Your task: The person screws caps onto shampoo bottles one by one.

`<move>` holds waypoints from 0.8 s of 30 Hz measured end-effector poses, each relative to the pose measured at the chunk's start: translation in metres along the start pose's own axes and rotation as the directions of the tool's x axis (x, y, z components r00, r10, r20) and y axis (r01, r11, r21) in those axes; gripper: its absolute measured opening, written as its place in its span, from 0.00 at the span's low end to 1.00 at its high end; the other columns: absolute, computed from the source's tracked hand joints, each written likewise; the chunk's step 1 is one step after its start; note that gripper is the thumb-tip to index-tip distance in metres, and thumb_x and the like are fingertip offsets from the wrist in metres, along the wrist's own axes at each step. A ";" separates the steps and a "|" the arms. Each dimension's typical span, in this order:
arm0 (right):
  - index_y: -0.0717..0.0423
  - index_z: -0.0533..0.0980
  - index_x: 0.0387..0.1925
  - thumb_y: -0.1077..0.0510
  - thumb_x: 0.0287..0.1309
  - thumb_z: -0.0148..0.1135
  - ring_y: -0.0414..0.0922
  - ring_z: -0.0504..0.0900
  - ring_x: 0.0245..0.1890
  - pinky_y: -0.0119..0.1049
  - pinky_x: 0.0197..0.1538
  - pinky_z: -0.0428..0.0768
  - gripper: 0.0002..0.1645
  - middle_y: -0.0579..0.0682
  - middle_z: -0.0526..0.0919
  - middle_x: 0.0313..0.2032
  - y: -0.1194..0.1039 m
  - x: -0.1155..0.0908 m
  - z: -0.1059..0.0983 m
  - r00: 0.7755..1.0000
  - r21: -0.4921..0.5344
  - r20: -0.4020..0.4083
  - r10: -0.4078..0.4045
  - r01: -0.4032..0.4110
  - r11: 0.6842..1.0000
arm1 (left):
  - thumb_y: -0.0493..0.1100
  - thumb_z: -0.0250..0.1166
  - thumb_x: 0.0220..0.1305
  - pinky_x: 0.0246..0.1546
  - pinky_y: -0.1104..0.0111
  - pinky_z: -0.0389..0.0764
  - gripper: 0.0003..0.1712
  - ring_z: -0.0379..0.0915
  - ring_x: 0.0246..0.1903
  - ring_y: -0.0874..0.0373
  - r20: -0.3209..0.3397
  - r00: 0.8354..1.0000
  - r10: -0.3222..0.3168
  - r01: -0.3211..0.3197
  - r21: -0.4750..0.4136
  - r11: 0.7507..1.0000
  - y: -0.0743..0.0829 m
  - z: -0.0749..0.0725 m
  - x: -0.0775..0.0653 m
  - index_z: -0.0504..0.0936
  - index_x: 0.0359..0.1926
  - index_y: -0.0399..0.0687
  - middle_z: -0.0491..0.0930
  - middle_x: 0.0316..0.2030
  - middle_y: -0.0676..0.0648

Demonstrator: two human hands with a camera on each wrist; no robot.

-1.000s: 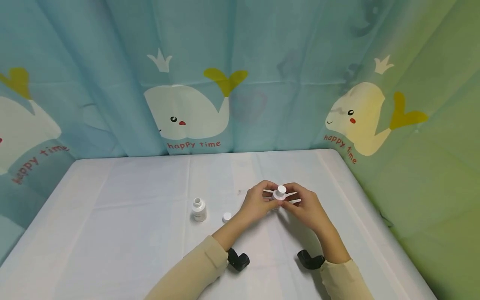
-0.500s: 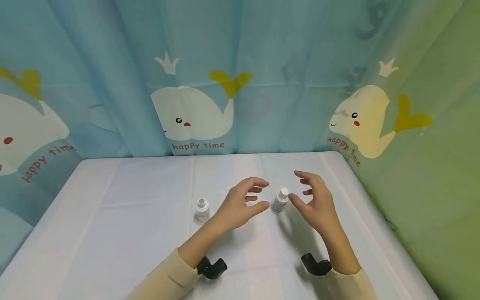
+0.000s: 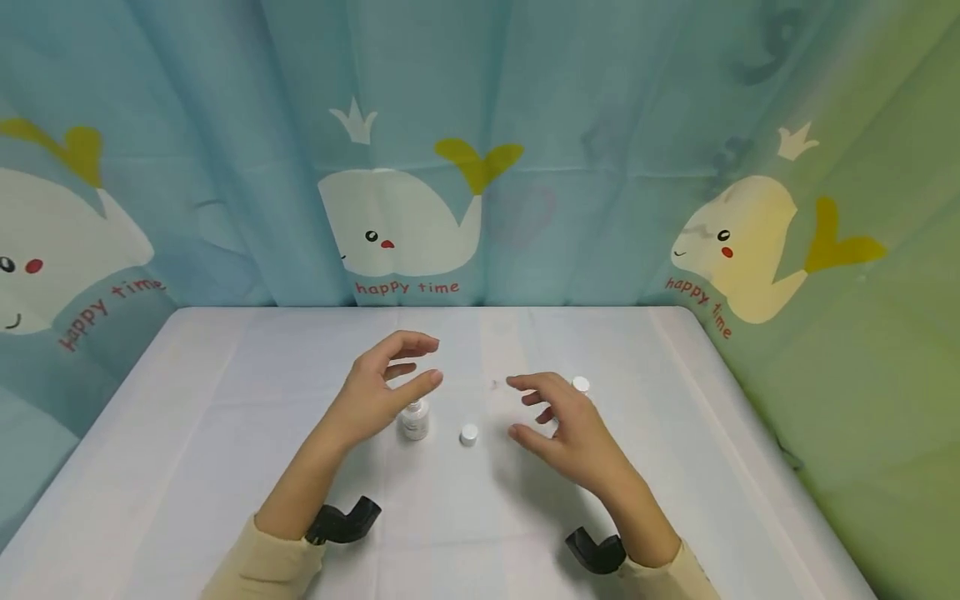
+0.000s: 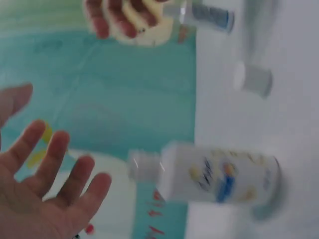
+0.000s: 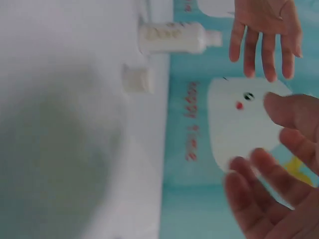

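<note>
My left hand (image 3: 378,387) hovers above an uncapped white bottle (image 3: 415,422), fingers loosely bent and apart, holding nothing. In the left wrist view that bottle (image 4: 219,174) stands upright with its bare neck and printed label showing. A loose white cap (image 3: 468,435) sits on the table between my two hands. My right hand (image 3: 570,433) is in the air right of the cap, thumb and fingers spread with nothing between them. Behind its knuckles the white top of a second, capped bottle (image 3: 581,384) shows; the hand hides most of its body. The left wrist view shows this labelled bottle (image 4: 212,16) upright.
A white cloth covers the table (image 3: 247,433). Behind it hangs a blue curtain (image 3: 570,108) printed with whales, turning green at the right. A black wrist camera mount (image 3: 345,521) sticks out from the left wrist, another mount (image 3: 596,550) from the right.
Both hands have let go of the capped bottle, which stays standing on the table. They have moved left, the left hand over to the uncapped bottle, the right hand toward the loose cap.
</note>
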State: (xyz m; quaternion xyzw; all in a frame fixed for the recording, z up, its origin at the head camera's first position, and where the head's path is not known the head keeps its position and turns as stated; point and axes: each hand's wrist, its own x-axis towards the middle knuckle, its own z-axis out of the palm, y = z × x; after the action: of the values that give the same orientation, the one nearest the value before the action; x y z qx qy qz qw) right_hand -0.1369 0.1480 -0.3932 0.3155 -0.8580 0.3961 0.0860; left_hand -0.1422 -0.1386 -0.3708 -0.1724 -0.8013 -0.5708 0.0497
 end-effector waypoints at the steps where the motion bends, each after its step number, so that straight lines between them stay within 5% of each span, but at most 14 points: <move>1: 0.45 0.74 0.62 0.59 0.54 0.75 0.44 0.83 0.49 0.36 0.44 0.84 0.34 0.43 0.79 0.58 0.000 0.001 0.005 0.999 0.011 0.046 0.024 -0.024 1.000 | 0.46 0.70 0.64 0.62 0.56 0.75 0.23 0.71 0.60 0.54 0.019 1.000 -0.017 0.018 -0.011 1.000 -0.005 -0.004 0.000 0.76 0.59 0.51 0.78 0.57 0.51; 7: 0.44 0.73 0.64 0.55 0.55 0.74 0.46 0.84 0.48 0.39 0.46 0.82 0.34 0.39 0.76 0.60 -0.002 0.012 0.032 0.958 0.003 0.237 0.159 -0.164 0.986 | 0.44 0.70 0.64 0.62 0.54 0.75 0.27 0.71 0.61 0.48 0.147 0.987 -0.065 0.076 -0.075 0.994 -0.033 -0.015 -0.005 0.74 0.62 0.48 0.76 0.59 0.48; 13: 0.46 0.75 0.61 0.52 0.51 0.76 0.44 0.83 0.46 0.39 0.46 0.79 0.35 0.43 0.79 0.58 -0.001 0.017 0.047 0.926 -0.088 0.302 0.227 -0.210 0.974 | 0.41 0.71 0.62 0.60 0.57 0.76 0.32 0.70 0.62 0.38 0.330 0.939 -0.092 0.122 -0.072 0.990 -0.060 -0.017 -0.012 0.71 0.66 0.49 0.72 0.63 0.37; 24: 0.45 0.81 0.54 0.52 0.50 0.76 0.41 0.81 0.44 0.38 0.48 0.79 0.26 0.42 0.84 0.50 -0.002 0.023 0.059 0.926 -0.202 0.326 0.190 -0.128 0.971 | 0.40 0.76 0.56 0.57 0.61 0.78 0.40 0.74 0.56 0.48 0.397 0.901 -0.172 0.194 -0.014 0.981 -0.075 -0.022 -0.014 0.69 0.67 0.45 0.73 0.60 0.45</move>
State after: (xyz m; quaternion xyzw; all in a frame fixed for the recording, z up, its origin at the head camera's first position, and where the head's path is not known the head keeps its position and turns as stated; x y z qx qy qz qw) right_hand -0.1479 0.0926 -0.4227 0.2998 -0.9145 0.2627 -0.0697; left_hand -0.1563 -0.1836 -0.4343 -0.2090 -0.7919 -0.5477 -0.1711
